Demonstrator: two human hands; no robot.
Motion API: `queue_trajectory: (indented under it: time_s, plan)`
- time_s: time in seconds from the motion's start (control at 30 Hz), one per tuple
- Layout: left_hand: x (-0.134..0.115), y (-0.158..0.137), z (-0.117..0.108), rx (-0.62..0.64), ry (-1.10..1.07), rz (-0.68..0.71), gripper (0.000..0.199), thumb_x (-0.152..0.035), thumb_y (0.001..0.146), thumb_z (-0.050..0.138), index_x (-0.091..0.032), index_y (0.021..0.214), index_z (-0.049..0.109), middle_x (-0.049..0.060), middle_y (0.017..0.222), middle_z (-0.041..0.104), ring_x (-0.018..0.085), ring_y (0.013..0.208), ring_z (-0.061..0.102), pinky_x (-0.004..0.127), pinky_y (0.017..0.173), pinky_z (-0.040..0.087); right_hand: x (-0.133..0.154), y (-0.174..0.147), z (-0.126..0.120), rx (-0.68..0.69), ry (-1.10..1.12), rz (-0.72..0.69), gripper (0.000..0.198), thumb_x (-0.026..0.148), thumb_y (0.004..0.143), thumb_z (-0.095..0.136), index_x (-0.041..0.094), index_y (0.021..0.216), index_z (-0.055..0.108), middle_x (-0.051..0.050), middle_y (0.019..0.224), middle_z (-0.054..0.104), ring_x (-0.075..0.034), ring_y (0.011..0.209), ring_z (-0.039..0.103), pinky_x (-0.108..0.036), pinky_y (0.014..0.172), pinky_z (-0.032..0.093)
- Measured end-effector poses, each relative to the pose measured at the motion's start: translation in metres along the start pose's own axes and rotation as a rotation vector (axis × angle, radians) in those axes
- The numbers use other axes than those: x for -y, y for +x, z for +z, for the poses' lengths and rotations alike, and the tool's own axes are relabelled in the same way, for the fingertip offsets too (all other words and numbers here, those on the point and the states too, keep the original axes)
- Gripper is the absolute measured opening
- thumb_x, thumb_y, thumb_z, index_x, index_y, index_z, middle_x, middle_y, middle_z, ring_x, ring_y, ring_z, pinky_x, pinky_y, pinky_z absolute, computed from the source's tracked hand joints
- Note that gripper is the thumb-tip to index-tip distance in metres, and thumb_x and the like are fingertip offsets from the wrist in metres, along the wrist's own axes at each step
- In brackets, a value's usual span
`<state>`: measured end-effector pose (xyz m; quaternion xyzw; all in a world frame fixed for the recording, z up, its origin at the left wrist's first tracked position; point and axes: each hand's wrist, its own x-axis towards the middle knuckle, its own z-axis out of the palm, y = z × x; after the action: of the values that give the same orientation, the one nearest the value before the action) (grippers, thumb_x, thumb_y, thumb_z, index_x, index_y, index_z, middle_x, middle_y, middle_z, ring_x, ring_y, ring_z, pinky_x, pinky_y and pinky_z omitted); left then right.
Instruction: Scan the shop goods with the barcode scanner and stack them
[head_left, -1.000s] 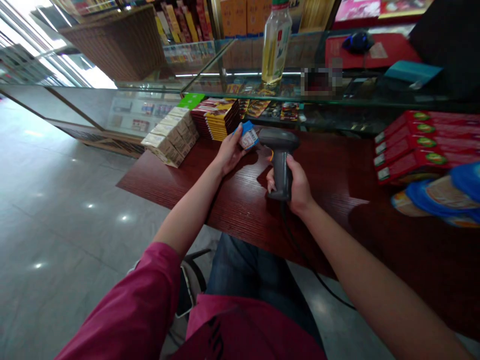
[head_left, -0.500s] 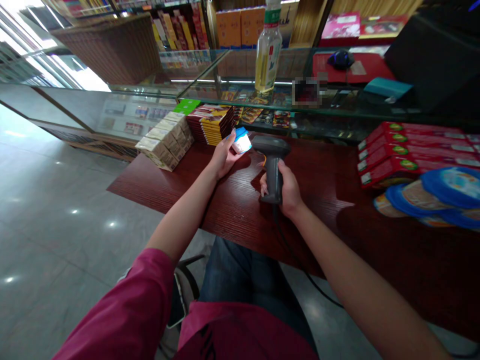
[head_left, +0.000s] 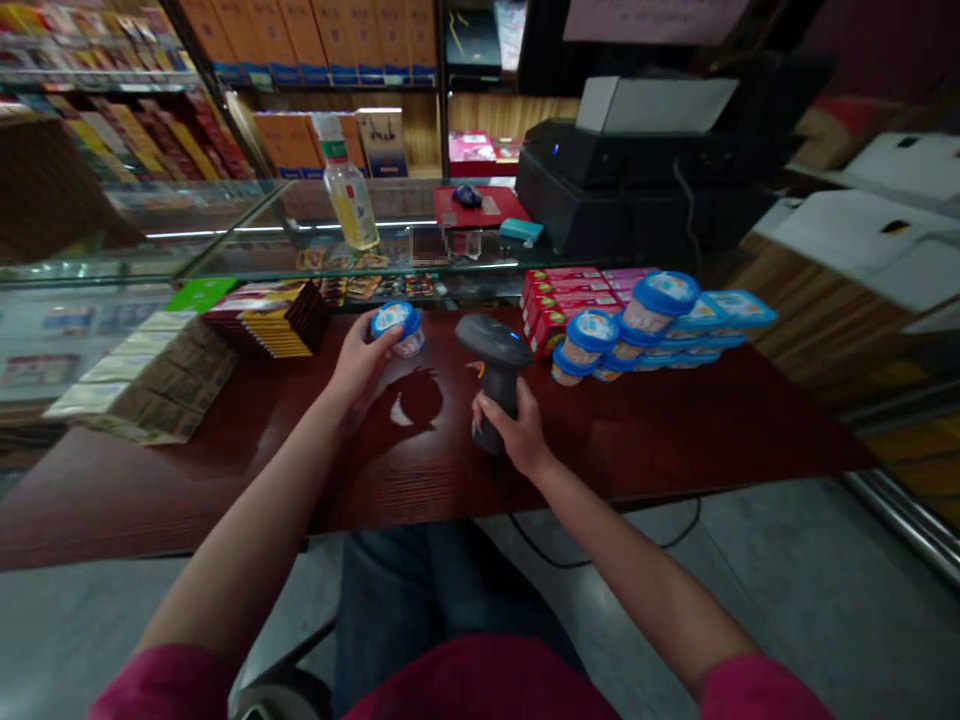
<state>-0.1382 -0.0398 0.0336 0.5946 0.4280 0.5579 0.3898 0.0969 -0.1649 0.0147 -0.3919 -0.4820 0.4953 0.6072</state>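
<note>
My left hand (head_left: 364, 352) grips a small clear tub with a blue lid (head_left: 399, 328), held upright just above the dark wooden table. In my right hand (head_left: 517, 425) is a black barcode scanner (head_left: 493, 352), fingers wrapped round its handle and its head turned to the left, toward the tub. A small blue light shows on top of the scanner. Similar blue-lidded tubs (head_left: 592, 335) are stacked on the table to the right of the scanner, beside red boxes (head_left: 559, 300).
Pale boxes (head_left: 161, 375) and a stack of brown-and-yellow packets (head_left: 274, 320) line the table's left. A bottle of yellow liquid (head_left: 349, 200) stands on the glass counter behind. Black machines (head_left: 615, 190) sit at the back right. The scanner's cable (head_left: 551, 560) hangs off the front edge.
The view has swung to the right. My left hand has turned the tub from tilted to upright, lid up. The scanner stays in my right hand, now without bright light on the tub.
</note>
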Motion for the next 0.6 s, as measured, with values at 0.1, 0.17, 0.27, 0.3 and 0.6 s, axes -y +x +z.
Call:
queue_trajectory:
  time_s: [0.1, 0.17, 0.27, 0.3, 0.6]
  plan:
    - [-0.036, 0.010, 0.061, 0.090, -0.059, -0.005, 0.067, -0.063, 0.071, 0.092, -0.022, 0.121, 0.073, 0.010, 0.123, 0.079, 0.036, 0.124, 0.072, 0.051, 0.112, 0.057, 0.010, -0.024, -0.029, -0.260, -0.076, -0.160, 0.034, 0.045, 0.085, 0.081, 0.026, 0.100, 0.057, 0.005, 0.071, 0.063, -0.015, 0.058, 0.060, -0.032, 0.063, 0.055]
    - [-0.060, 0.017, 0.105, 0.215, -0.115, 0.012, 0.063, -0.060, 0.075, 0.091, -0.021, 0.122, 0.075, 0.009, 0.127, 0.079, 0.035, 0.126, 0.072, 0.049, 0.115, 0.056, 0.017, -0.036, -0.046, -0.420, -0.072, -0.259, 0.030, 0.042, 0.088, 0.078, 0.028, 0.096, 0.053, 0.006, 0.071, 0.061, -0.015, 0.059, 0.059, -0.033, 0.065, 0.056]
    - [-0.087, 0.025, 0.168, 0.294, -0.163, 0.066, 0.055, -0.055, 0.083, 0.087, -0.019, 0.123, 0.076, 0.010, 0.129, 0.080, 0.033, 0.128, 0.071, 0.048, 0.116, 0.055, 0.028, -0.047, -0.068, -0.581, -0.035, -0.358, 0.025, 0.038, 0.092, 0.073, 0.030, 0.100, 0.051, 0.007, 0.071, 0.059, -0.016, 0.059, 0.059, -0.033, 0.065, 0.056]
    - [-0.093, 0.028, 0.187, 0.309, -0.160, 0.084, 0.053, -0.052, 0.084, 0.087, -0.019, 0.124, 0.076, 0.011, 0.129, 0.079, 0.034, 0.128, 0.071, 0.048, 0.116, 0.054, 0.031, -0.048, -0.076, -0.622, -0.019, -0.376, 0.025, 0.037, 0.091, 0.072, 0.030, 0.104, 0.051, 0.007, 0.070, 0.059, -0.016, 0.059, 0.058, -0.032, 0.065, 0.056]
    - [-0.088, 0.022, 0.253, 0.338, -0.010, 0.151, 0.066, -0.040, 0.073, 0.099, -0.017, 0.128, 0.073, 0.015, 0.130, 0.077, 0.036, 0.126, 0.072, 0.048, 0.113, 0.054, 0.034, -0.042, -0.124, -0.858, 0.068, -0.344, 0.040, 0.042, 0.088, 0.069, 0.031, 0.125, 0.058, 0.008, 0.066, 0.052, -0.017, 0.053, 0.054, -0.032, 0.059, 0.055]
